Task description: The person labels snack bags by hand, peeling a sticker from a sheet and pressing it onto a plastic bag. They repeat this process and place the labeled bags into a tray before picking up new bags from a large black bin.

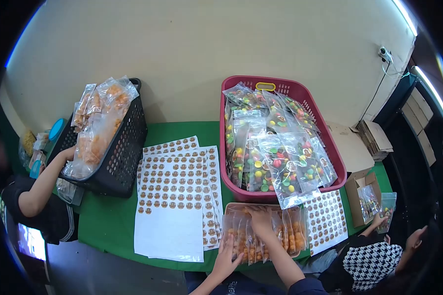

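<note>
Clear plastic bags of orange round snacks (294, 236) stand in a row in a shallow tray (304, 253) at the table's front edge. My left hand (226, 258) touches the left end of the row, its fingers extended and the thumb apart. Over the upper part of the bags lies my right hand (260, 220), fingers stretched to the left across their tops. No bag is visibly lifted by either hand. Left of the tray lie overlapping sheets of round brown stickers (174, 184), the top one with its lower rows bare. Another sticker sheet (326, 221) lies on the right.
A maroon basket (226, 184) heaped with bags of colourful candies (280, 157) stands behind the tray. A black basket (120, 152) holds orange snack bags. A person's arm (47, 177) reaches into it. At right, another person's hand (379, 220) holds a bag beside a cardboard box (352, 196).
</note>
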Tool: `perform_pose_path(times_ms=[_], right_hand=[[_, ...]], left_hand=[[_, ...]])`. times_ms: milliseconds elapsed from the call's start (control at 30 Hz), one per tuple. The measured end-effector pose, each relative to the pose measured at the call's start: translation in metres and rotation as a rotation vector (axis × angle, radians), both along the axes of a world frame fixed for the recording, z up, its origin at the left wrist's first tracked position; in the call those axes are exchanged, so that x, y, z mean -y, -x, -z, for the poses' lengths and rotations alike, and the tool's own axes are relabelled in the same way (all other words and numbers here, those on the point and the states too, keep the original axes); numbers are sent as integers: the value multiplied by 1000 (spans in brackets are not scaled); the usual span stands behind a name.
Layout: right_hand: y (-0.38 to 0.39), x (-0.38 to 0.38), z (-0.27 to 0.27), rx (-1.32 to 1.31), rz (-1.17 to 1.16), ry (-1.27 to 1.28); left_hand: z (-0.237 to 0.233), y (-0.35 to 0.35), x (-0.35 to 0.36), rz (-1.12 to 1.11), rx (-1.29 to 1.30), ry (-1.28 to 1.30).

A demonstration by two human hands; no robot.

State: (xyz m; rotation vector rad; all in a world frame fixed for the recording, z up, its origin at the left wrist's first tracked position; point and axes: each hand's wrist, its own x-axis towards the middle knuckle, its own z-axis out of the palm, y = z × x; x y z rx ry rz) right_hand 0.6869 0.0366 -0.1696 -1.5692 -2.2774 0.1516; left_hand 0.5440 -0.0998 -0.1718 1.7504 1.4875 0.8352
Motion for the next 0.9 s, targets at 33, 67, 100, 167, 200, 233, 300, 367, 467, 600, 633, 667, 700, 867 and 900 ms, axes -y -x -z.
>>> perform_pose_path(times_ms=[33,67,100,167,200,233,300,367,467,600,633,667,700,867,900], right_hand=[[1,1,-7,-31,2,21],[2,1,-12,-63,2,41],[3,1,-14,-74,1,53],[5,2,-17,-100,3,77],[5,2,-13,-94,0,85],[4,1,-6,-89,-3,92],[6,1,-4,-101,5,82],[10,5,-12,-135,27,51],[7,14,-40,-185,13,-64],[-12,33,-65,-261,54,16],[-19,40,-68,-278,76,3],[-25,48,-70,-297,99,-10],[-32,54,-71,-310,137,-23],[-63,89,-73,-335,437,-82],[-76,93,-60,-333,526,-47]], left_hand=[[2,0,0,3,-6,-3],[2,1,0,6,-12,-7],[2,1,0,8,-8,-14],[-1,3,0,15,-3,-27],[0,3,1,20,-8,-30],[2,3,1,24,-14,-34],[3,3,2,32,-5,-39],[2,5,3,39,23,-38],[13,10,5,82,30,-52],[8,13,1,70,165,-24],[10,12,0,56,163,-20],[11,11,-2,42,160,-15],[11,9,-4,20,188,-2],[12,2,-9,15,129,44],[13,2,-8,46,86,27]])
